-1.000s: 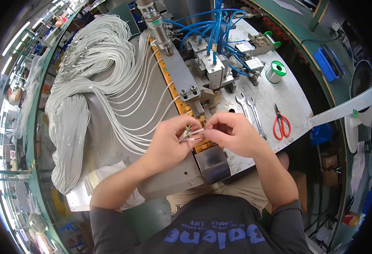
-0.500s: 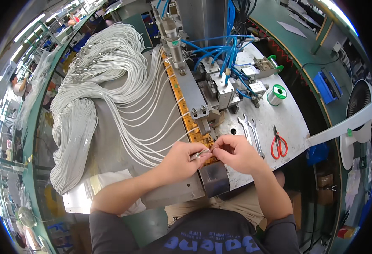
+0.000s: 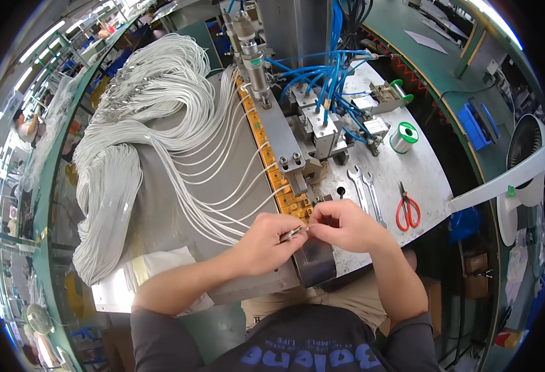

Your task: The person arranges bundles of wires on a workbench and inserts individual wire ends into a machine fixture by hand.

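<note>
Left hand [image 3: 266, 245] at frame centre is closed around pale cable ends [image 3: 293, 234]; whether the right hand [image 3: 347, 228], fingertips curled just beside it, grips anything, I cannot tell. White cables [image 3: 142, 111] heap across the upper left. Down the middle runs an orange strip [image 3: 277, 180], its lower end partly hidden behind the hands. What tips the cable ends is too small to make out.

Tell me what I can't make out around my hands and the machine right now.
All in the head view:
- Wires in the left hand: count unclear; fingers cover them, and the tips are too small.
- Right hand: whether its fingertips grip a wire; too small, partly covered by fingers.
- Orange rail: near end hidden behind the hands.
- Machine: top cut off by the upper edge.
</note>
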The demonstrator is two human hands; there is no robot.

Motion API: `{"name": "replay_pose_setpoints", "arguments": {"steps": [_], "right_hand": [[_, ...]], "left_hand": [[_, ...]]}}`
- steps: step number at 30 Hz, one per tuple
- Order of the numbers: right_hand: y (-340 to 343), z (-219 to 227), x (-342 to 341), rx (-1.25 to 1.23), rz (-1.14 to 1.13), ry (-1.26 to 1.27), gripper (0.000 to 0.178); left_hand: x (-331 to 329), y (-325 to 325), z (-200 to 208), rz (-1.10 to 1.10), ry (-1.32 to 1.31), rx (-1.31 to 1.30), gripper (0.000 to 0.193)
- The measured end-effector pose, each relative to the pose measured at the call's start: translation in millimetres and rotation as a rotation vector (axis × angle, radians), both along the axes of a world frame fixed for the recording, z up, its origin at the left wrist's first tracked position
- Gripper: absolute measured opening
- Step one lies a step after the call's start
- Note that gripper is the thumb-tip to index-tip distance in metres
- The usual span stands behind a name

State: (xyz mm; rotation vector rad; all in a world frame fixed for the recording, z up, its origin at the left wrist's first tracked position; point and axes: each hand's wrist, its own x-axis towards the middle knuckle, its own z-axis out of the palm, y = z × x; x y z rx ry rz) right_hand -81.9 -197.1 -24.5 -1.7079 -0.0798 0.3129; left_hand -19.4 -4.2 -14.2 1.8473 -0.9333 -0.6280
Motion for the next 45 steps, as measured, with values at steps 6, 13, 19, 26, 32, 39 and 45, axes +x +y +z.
{"name": "replay_pose_setpoints", "arguments": {"steps": [6, 13, 19, 26, 32, 39, 45], "right_hand": [[-18.4, -20.8, 4.9, 0.109, -0.087, 0.304, 0.015], [-14.6, -38.1, 19.8, -0.018, -0.215, 0.121, 0.016], [-18.8, -50.3, 24.9, -0.067, -0.158, 0.081, 0.017], [-27.5, -57.8, 22.3, 0.284, -0.314, 0.241, 0.013], [-5.6, -22.0, 6.1, 0.086, -0.170, -0.044, 0.010], [-2.6, -14.2, 5.7, -0.041, -0.213, -0.016, 0.011], [-3.8, -9.8, 4.9, 0.124, -0.164, 0.031, 0.010]], "left_hand": [[13.3, 4.8, -18.7, -0.122, -0.278, 0.079, 0.010], [25.3, 1.7, -19.8, 0.052, -0.521, 0.158, 0.010], [11.4, -3.7, -14.4, 0.021, -0.617, 0.298, 0.011], [21.0, 1.2, -21.5, 0.082, -0.517, -0.085, 0.014], [24.7, 3.9, -5.7, 0.070, 0.075, 0.100, 0.016], [16.2, -4.0, 11.2, 0.235, -0.067, 0.026, 0.013], [15.5, 1.7, -1.0, 0.070, 0.059, 0.034, 0.013]]}}
